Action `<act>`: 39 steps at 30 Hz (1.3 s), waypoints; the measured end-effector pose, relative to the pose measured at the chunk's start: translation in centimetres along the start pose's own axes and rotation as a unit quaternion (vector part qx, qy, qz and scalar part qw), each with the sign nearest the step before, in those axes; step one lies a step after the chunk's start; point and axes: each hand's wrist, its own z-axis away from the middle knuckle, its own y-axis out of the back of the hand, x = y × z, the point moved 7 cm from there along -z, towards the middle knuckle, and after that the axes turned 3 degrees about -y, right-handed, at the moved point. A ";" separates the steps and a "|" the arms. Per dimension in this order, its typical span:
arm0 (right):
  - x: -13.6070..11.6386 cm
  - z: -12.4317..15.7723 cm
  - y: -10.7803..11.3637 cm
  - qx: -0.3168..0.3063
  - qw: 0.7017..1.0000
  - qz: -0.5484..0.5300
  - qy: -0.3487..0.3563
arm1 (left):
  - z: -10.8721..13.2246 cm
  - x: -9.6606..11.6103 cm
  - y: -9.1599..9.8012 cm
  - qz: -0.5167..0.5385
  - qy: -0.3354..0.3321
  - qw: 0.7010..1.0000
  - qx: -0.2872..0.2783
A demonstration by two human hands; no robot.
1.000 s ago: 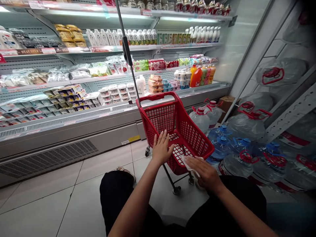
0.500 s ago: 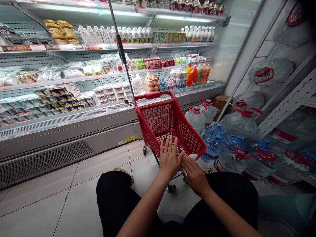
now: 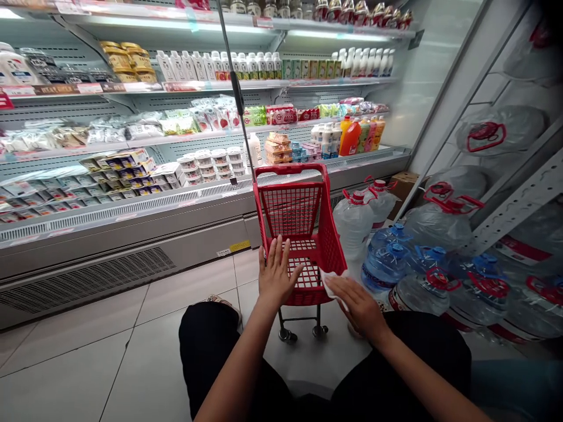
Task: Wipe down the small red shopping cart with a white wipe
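A small red plastic shopping cart (image 3: 332, 243) stands on the tiled floor in front of my knees, with nothing in its basket. My left hand (image 3: 275, 275) rests on the near left rim of the cart, fingers stretched out and apart. My right hand (image 3: 354, 299) lies flat against the cart's near right corner, pressing a white cloth (image 3: 329, 281) onto the red plastic. A thin metal pole (image 3: 240, 99) rises from the cart's far left corner.
An open chiller (image 3: 132, 146) with shelves of dairy packs, bottles and juice runs along the back. Large water jugs (image 3: 398, 258) with red and blue caps are piled on the floor at the right, close to the cart. A metal rack (image 3: 514, 199) holds more jugs.
The cart has swung round, so that its near end now faces me squarely. My left hand shifted left along the rim and my right hand with the cloth moved to the right corner.
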 end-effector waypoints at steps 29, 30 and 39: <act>2.3 -9.4 -2.1 -0.028 0.993 -0.059 0.097 | 2.6 0.7 0.4 0.031 -0.079 0.996 -0.025; 4.0 -10.4 -2.0 -0.025 0.996 -0.047 0.072 | 2.6 0.6 0.4 0.031 -0.083 0.996 -0.025; -0.6 -9.9 -3.4 -0.024 0.996 -0.048 0.071 | 1.9 -3.7 0.7 0.036 -0.030 0.998 -0.034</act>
